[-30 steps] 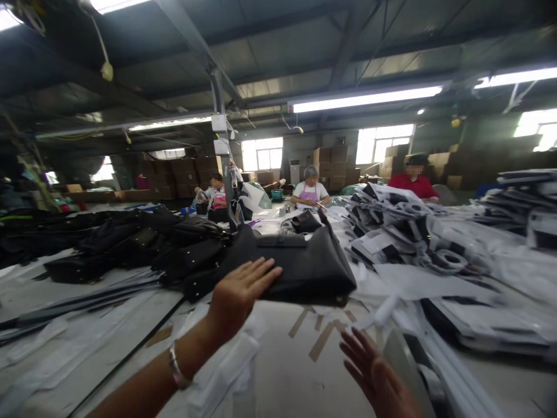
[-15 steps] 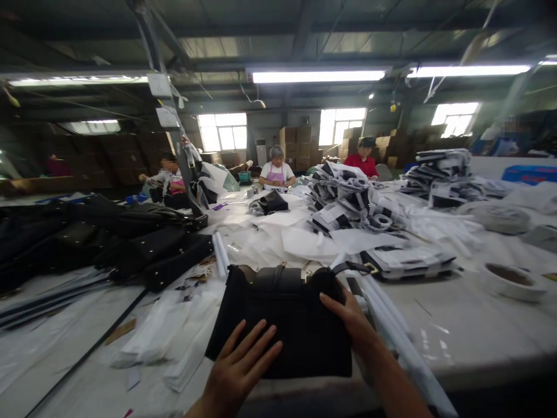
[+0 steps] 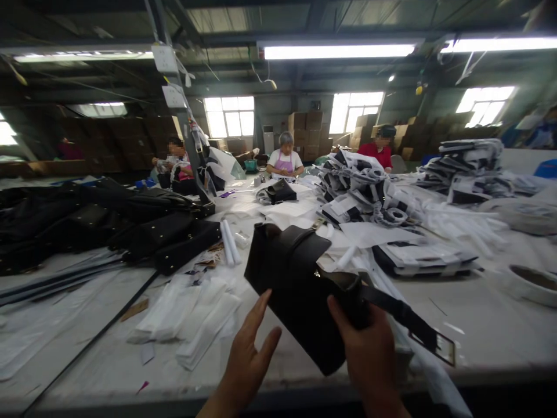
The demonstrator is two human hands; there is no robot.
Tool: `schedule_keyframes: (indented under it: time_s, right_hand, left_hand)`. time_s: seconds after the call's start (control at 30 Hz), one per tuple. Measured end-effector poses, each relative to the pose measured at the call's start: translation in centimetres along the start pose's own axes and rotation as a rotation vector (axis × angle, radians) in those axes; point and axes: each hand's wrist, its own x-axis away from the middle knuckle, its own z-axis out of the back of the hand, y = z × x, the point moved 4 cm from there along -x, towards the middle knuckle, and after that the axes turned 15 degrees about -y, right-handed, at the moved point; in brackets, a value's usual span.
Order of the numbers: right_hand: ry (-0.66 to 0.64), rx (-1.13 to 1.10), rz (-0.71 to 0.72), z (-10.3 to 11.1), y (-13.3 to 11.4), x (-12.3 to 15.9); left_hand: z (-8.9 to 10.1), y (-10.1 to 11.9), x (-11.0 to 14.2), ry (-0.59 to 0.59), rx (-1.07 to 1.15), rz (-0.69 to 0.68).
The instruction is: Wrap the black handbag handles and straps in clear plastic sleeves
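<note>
A black leather handbag (image 3: 296,284) is held tilted above the near edge of the long white table (image 3: 478,325). My right hand (image 3: 365,354) grips its lower right side, thumb on the front, with the black strap (image 3: 400,313) and its metal buckle trailing off to the right. My left hand (image 3: 248,366) is just left of the bag, fingers stretched out and apart, fingertips close to the bag's edge; whether they touch it I cannot tell.
A pile of black bags (image 3: 108,226) fills the left of the table. White plastic sleeves (image 3: 191,313) lie in front of me. Stacks of wrapped bags (image 3: 365,191) sit at the right. Three people (image 3: 285,159) sit at the far end. A tape roll (image 3: 531,278) lies at right.
The bag lay flat under both hands; now my right hand has lifted and tilted it, the strap swinging out right. My left hand has slid off its face to the left.
</note>
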Motion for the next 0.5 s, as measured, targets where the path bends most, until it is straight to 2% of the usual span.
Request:
schedule_keyframes:
  time_s: [0.03,0.07,0.13,0.17,0.2,0.23,0.33,0.43,0.5]
  right_hand:
    - [-0.031,0.008,0.058,-0.6,-0.7,1.0]
    - [-0.139,-0.013,0.147,-1.6,-1.1,1.8]
    - [-0.461,-0.083,0.321,-3.6,-1.2,3.2]
    - [-0.584,-0.094,0.356,-4.2,-0.6,3.7]
    - [-0.64,-0.071,0.348,-4.6,0.3,3.8]
    - [-0.624,-0.016,0.313,-4.7,1.4,3.7]
    - [-0.447,0.179,0.255,-4.3,4.4,2.8]
    - [-0.46,0.288,0.405,-4.7,5.6,1.8]
    - [-0.397,0.377,0.529,-4.6,5.5,0.8]
  left_hand:
    - [0.1,0.3,-0.8,-0.039,0.144,0.016]
    - [0.2,0.5,-1.4,-0.068,0.269,0.028]
    - [1.0,0.2,-2.2,-0.083,0.433,0.05]
    - [1.5,-0.3,-2.2,-0.077,0.47,0.063]
    - [2.1,-0.9,-2.0,-0.061,0.486,0.073]
    - [2.7,-1.6,-1.5,-0.044,0.488,0.081]
    - [3.9,-3.0,1.1,0.011,0.44,0.073]
    - [3.3,-3.1,3.9,0.046,0.293,0.055]
    - [2.2,-2.8,5.0,0.067,0.164,0.085]
